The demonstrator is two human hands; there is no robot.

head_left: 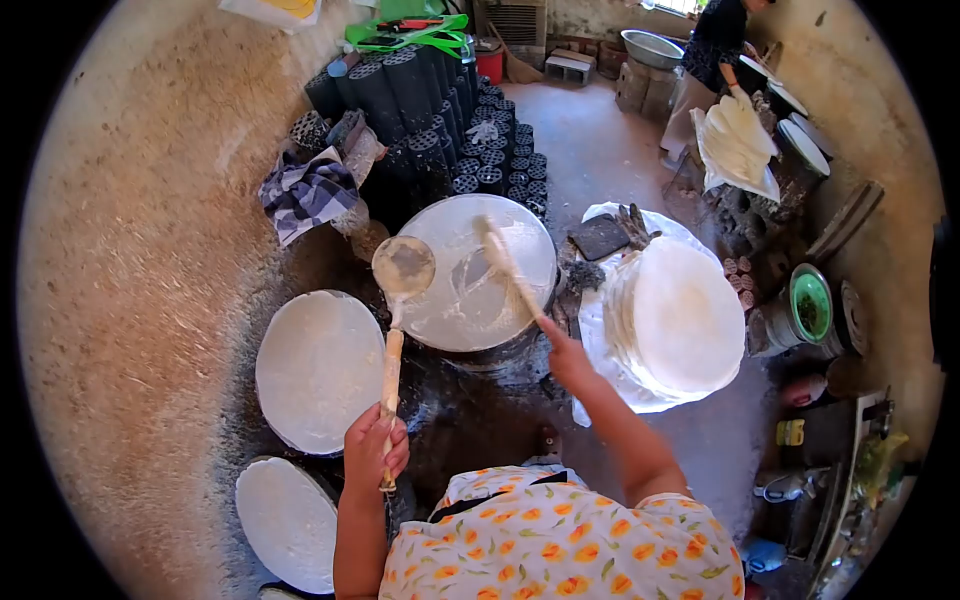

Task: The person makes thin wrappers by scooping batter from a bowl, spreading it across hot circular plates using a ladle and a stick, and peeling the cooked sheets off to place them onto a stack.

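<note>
My left hand [376, 443] is closed round the wooden handle of a ladle [404, 266], whose round bowl hangs over the left edge of a large round griddle [430, 318]. In my right hand [568, 358] is a pale wooden spreading stick [510, 265]; its far end is blurred and lies over the griddle. White batter streaks part of the griddle's surface, with a darker patch near the middle. To the right, a tall stack of thin round white sheets [690, 315] rests on a white cloth or plastic sheet [598, 375].
Two more round white-topped pans [322, 370] [287, 525] stand at the left. Black honeycomb coal briquettes [405, 90] are piled behind the griddle. A checked cloth [310, 190] hangs at the back left. Another person [712, 50] works at the back right beside flat pale sheets [735, 140].
</note>
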